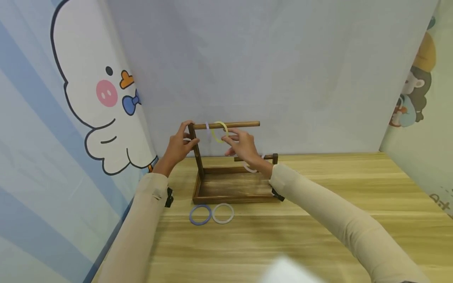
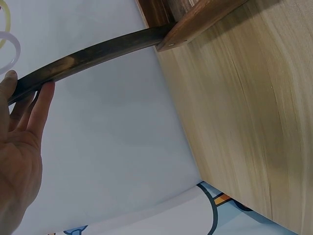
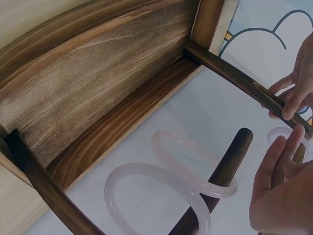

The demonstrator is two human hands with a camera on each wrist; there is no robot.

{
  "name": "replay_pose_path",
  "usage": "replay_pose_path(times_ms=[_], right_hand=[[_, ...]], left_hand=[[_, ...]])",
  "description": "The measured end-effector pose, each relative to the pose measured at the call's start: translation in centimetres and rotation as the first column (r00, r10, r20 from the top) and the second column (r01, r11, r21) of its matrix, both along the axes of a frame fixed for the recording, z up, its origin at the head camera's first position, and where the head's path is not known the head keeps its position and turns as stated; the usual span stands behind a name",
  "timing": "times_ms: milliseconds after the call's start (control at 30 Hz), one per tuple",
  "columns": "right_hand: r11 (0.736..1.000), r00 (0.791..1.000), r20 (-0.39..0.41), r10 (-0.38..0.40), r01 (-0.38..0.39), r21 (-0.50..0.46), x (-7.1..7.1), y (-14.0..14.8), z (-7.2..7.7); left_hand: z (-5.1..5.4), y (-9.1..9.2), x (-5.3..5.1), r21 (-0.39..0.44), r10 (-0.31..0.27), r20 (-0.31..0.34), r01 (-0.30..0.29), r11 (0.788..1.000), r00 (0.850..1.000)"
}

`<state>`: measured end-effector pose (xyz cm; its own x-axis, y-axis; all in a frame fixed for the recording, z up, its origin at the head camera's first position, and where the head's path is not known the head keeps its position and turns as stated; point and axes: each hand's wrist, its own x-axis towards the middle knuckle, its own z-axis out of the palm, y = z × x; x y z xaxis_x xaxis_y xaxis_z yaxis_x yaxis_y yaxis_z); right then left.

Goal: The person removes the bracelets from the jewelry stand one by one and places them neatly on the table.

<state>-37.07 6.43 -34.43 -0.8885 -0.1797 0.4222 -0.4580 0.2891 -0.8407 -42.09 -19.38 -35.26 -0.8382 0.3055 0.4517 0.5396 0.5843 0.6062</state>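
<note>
Head view: yellow ring (image 1: pixel 214 136) around the upper wooden rod (image 1: pixel 244 124), pinched by the right hand (image 1: pixel 244 145). Lilac ring (image 1: pixel 207 127) on same rod, nearer the upright post (image 1: pixel 198 157); left hand (image 1: pixel 178 146) grips post's top between thumb and fingers. Rimmed wooden tray (image 1: pixel 233 200) below. Lower rod (image 3: pixel 230 161) carries two pale rings (image 3: pixel 109 191). Blue ring (image 1: pixel 200 224) and white ring (image 1: pixel 223 222) lie on wood-grain table (image 1: pixel 318 236), just before tray.

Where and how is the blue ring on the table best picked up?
Probably pinch the blue ring by its near rim, from above on the person's side: it lies flat, the white ring close on its right, the wooden tray behind.
</note>
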Motion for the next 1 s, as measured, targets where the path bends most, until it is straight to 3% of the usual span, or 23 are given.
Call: replay_pose_path(times_ms=[267, 533, 800, 1000], right_hand=[[1.0, 1.0, 0.014, 0.007, -0.008, 0.018, 0.5, 1.3, 0.4], [1.0, 1.0, 0.025, 0.019, -0.02, 0.017, 0.5, 2.7, 0.2], [1.0, 0.997, 0.076, -0.011, 0.009, 0.029, 0.7, 3.9, 0.2], [0.999, 0.998, 0.057, -0.011, 0.009, 0.04, 0.9, 4.9, 0.4]], left_hand=[[0.2, 0.2, -0.2, -0.001, -0.007, -0.012, 0.007, 1.0, 1.0], [0.1, 0.2, -0.1, 0.018, 0.002, 0.015, -0.002, 1.0, 1.0], [0.1, 0.4, 0.0, 0.006, -0.006, 0.025, 0.006, 1.0, 1.0], [0.1, 0.4, 0.0, 0.011, -0.001, 0.015, 0.001, 1.0, 1.0]])
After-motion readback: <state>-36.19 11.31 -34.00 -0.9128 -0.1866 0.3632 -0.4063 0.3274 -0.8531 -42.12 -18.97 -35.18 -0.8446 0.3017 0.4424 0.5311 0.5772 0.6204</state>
